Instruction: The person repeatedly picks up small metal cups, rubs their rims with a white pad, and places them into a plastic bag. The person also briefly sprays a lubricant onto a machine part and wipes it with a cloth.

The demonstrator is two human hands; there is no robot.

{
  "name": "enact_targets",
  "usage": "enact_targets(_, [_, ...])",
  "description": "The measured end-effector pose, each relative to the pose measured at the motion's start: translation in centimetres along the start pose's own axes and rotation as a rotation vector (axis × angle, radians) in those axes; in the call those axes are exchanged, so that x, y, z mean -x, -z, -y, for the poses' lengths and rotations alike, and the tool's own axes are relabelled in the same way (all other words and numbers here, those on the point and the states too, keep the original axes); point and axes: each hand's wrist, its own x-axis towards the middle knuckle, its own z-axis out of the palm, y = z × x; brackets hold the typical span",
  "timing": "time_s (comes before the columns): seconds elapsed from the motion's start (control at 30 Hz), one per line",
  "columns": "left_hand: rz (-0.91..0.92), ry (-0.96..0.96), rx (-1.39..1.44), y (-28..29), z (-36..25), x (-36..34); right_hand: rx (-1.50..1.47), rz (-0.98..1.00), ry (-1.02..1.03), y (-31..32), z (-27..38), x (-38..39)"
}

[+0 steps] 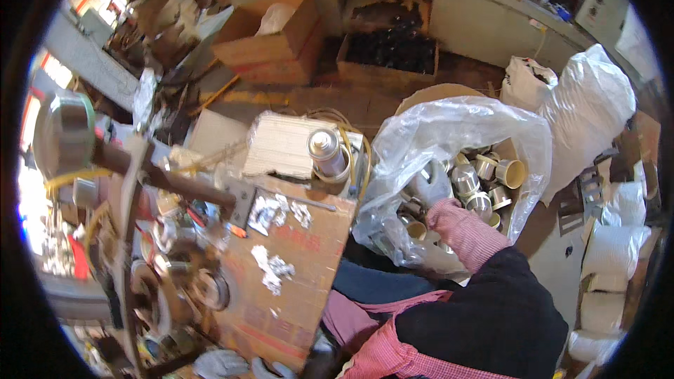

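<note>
My right hand (432, 188), in a pale grey glove with a pink checked cuff, reaches down into a clear plastic liner (393, 147). Shiny metal cups (465, 180) with cream-coloured insides lie jumbled in it, close around the glove. My fingertips blend in with the cups, so whether they grip one is unclear. At the lower left edge lies a grey glove shape (221, 363), cut off by the picture's rim. I cannot tell whether my left hand is in it.
A cardboard-topped work surface (281, 295) holds crumpled white scraps (272, 268). Behind it stands a spray can (326, 151). A metal shaft machine (168, 179) rises at left. Cardboard boxes (274, 45) line the back; a full white sack (590, 112) stands right of the liner.
</note>
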Motion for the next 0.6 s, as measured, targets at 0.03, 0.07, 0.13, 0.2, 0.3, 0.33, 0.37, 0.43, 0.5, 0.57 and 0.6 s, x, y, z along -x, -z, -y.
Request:
enact_targets(0.03, [0.018, 0.028, 0.058, 0.4, -0.4, -0.9, 0.065, -0.023, -0.070, -0.6, 2.2, 0.2])
enact_targets(0.07, [0.027, 0.060, 0.081, 0.7, -1.0, -1.7, 0.101, -0.008, -0.109, -0.4, 3.8, 0.5])
enact_targets(0.13, [0.047, 0.099, 0.120, 1.6, -2.4, -3.2, 0.031, -0.057, -0.039, 0.8, 7.0, 2.2])
enact_targets(0.2, [0.075, 0.132, 0.162, 2.9, -4.0, -4.4, 0.087, -0.025, -0.043, 4.2, 9.3, 5.2])
enact_targets(0.3, [0.123, 0.184, 0.244, 5.0, -6.4, -5.8, 0.165, 0.107, -0.006, 11.7, 9.5, 9.0])
enact_targets(0.33, [0.146, 0.203, 0.281, 5.4, -7.4, -6.2, 0.142, 0.249, -0.127, 14.4, 8.3, 9.8])
enact_targets(0.37, [0.170, 0.215, 0.314, 5.7, -8.2, -6.4, 0.093, 0.341, -0.182, 17.1, 6.6, 10.8])
enact_targets(0.43, [0.224, 0.232, 0.376, 5.6, -10.0, -6.8, 0.122, 0.359, -0.489, 20.2, 3.2, 12.5])
enact_targets(0.5, [0.269, 0.218, 0.443, 4.6, -11.5, -7.1, 0.120, 0.468, -0.800, 23.6, -1.3, 13.3])
enact_targets(0.57, [0.322, 0.180, 0.510, 3.4, -12.4, -7.2, 0.151, 0.386, -0.889, 28.0, -5.0, 15.3])
enact_targets(0.6, [0.347, 0.157, 0.549, 2.7, -12.7, -7.3, 0.208, 0.405, -0.927, 30.4, -6.5, 16.3])
